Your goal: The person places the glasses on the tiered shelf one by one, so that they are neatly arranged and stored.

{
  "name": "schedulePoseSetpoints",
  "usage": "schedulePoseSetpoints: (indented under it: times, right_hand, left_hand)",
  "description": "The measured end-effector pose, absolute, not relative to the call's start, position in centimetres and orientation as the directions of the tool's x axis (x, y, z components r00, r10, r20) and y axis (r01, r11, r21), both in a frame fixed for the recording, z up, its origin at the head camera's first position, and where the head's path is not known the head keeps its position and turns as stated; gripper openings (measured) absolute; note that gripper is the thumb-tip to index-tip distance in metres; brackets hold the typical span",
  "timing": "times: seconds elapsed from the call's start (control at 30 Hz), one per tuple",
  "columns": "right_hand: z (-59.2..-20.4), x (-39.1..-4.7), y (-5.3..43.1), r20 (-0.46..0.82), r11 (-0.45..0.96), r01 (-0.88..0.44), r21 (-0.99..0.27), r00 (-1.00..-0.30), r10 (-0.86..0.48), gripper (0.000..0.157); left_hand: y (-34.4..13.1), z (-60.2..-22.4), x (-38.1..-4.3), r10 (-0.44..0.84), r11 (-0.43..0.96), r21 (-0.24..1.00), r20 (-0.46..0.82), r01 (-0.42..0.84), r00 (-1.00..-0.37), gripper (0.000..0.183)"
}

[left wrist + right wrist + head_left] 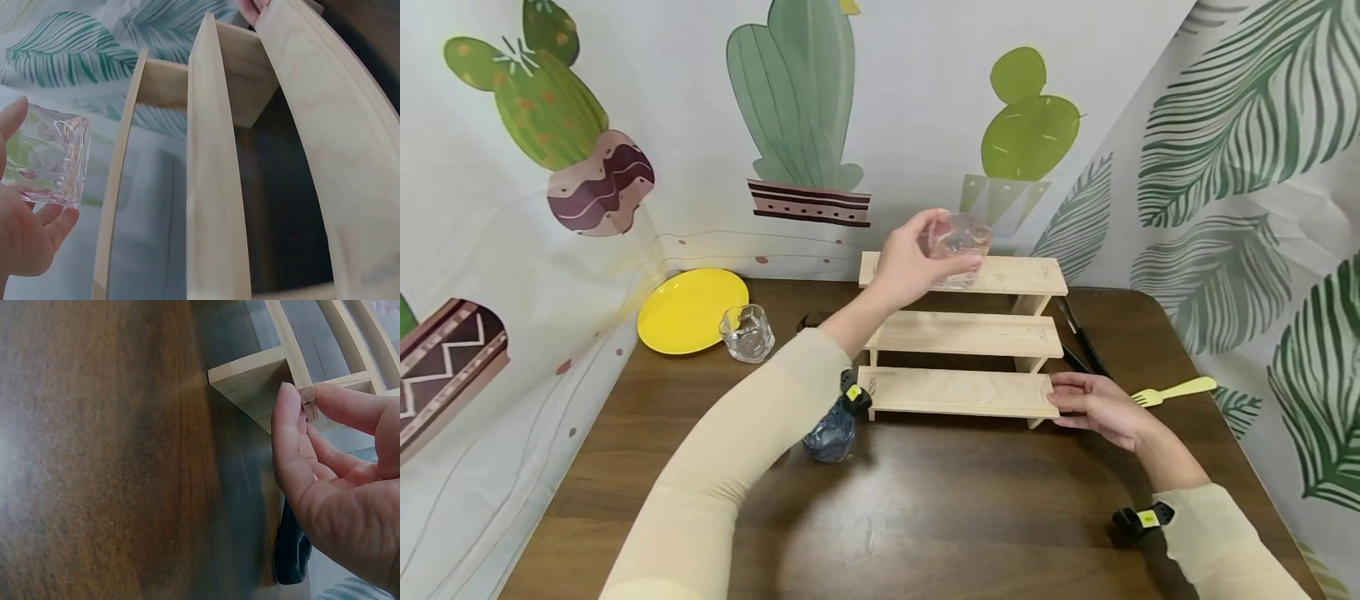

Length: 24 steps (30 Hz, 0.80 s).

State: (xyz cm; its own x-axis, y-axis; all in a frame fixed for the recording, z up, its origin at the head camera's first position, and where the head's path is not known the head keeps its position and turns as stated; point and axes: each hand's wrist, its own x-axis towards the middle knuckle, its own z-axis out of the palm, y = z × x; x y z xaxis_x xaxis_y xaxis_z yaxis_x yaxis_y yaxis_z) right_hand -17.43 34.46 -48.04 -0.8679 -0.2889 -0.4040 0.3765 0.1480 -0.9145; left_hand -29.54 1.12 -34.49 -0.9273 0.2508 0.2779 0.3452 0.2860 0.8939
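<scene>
My left hand (910, 258) grips a clear faceted drinking glass (958, 242) between thumb and fingers, by the top board of a three-step wooden shelf (962, 333). In the left wrist view, a gap shows between the glass (56, 156) and the nearest board. My right hand (1097, 408) pinches the right end of the lowest board, thumb on one face and fingers on the other, as the right wrist view shows. A second clear glass (748, 333) stands on the table at the left. Partly hidden behind the left wrist is a dark blue glass vessel (830, 433).
A yellow plate (692, 310) lies at the table's back left. Right of the shelf are black-handled utensils (1082, 337) and a pale yellow fork (1176, 390). Something dark (812, 319) peeks out behind the left forearm. Printed cloth hangs behind the brown table (925, 517).
</scene>
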Motion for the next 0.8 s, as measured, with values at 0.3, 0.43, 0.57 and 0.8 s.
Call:
schedulePoseSetpoints:
  times: [0.3,0.43,0.57,0.8]
  right_hand:
    - [-48.0,-17.5,34.7,-0.404,0.150,0.376,-0.914,-0.867,-0.292,0.070]
    - [-48.0,-17.5,34.7,-0.400,0.149,0.371,-0.916,-0.867,-0.297,0.069]
    - [-48.1,-17.5,34.7,-0.397,0.148,0.369,-0.918,-0.867,-0.300,0.068]
    - [-48.3,-17.6,34.9,-0.396,0.145,0.368,-0.918,-0.867,-0.302,0.068]
  left_hand:
    - [6.4,-35.1,-30.6,0.302,0.290,0.891,0.260,0.348,-0.917,0.077]
    - [8.1,-35.1,-30.9,0.304,0.302,0.884,0.265,0.357,-0.915,0.079]
    - [9.3,-35.3,-31.1,0.291,0.331,0.877,0.256,0.349,-0.922,0.079]
    - [10.1,-35.6,-31.1,0.281,0.335,0.878,0.253,0.342,-0.926,0.077]
